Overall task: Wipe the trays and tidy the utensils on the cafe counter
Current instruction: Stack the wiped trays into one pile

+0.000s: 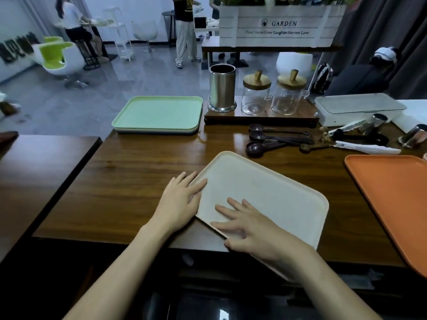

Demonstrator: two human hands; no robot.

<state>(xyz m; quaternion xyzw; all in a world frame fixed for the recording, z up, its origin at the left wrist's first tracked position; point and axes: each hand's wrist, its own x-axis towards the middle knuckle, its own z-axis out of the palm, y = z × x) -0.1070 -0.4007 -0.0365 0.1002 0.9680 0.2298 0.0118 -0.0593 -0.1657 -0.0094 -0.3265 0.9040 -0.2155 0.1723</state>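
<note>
The left hand [182, 197] rests, fingers straight, on the cream tray [265, 188] edge; the right hand [250, 229], just beside, lies flat inside, fingers spread.

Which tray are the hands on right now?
The cream tray, askew at the near edge: left hand and right hand both rest on it. The green tray and orange tray lie untouched.

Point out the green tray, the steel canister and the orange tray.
green tray [159, 112]: head view, bare middle of its floor.
steel canister [222, 91]: head view, its side wall.
orange tray [392, 192]: head view, bare floor.
</note>
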